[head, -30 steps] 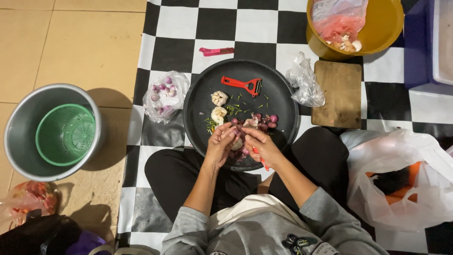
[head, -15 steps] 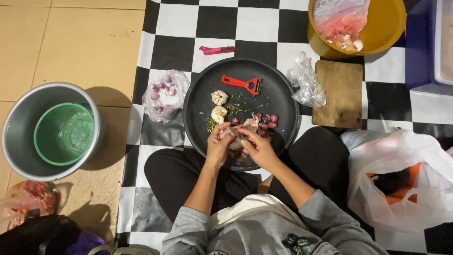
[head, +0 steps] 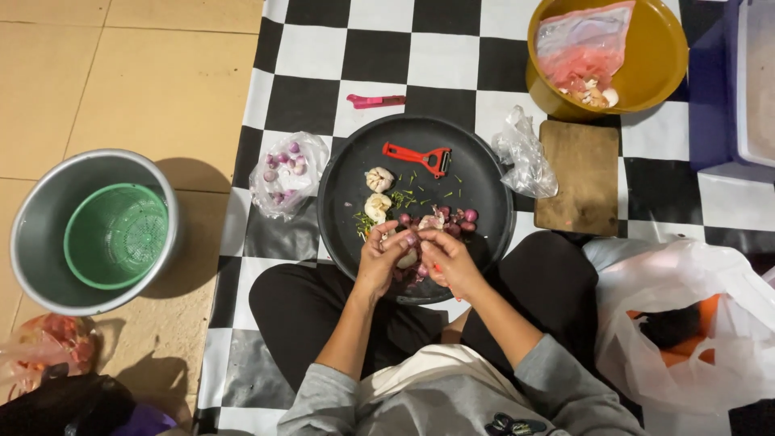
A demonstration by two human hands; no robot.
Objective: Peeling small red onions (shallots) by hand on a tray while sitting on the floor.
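Observation:
I sit cross-legged on a checkered mat with a round black tray (head: 484, 173) in front of my knees. My left hand (head: 379, 260) and my right hand (head: 448, 260) meet over the tray's near edge, pinching a small purple shallot (head: 409, 249) between them. A thin orange handle pokes from under my right hand; what it is stays unclear. Several shallots (head: 454, 220) lie just beyond my fingers. Two garlic heads (head: 378, 192) and a red peeler (head: 418, 156) rest farther out on the tray, among green scraps.
A clear bag of shallots (head: 282, 173) lies left of the tray. A metal pot (head: 32, 234) holding a green strainer (head: 117, 234) stands on the tiles. A wooden board (head: 577, 178), yellow bowl (head: 654, 73), crumpled bag (head: 525, 153), pink knife (head: 375, 101) and white bag (head: 686, 323) surround me.
My hands have stayed together over the tray's near edge, fingers shifting slightly on the shallot. Nothing else has moved.

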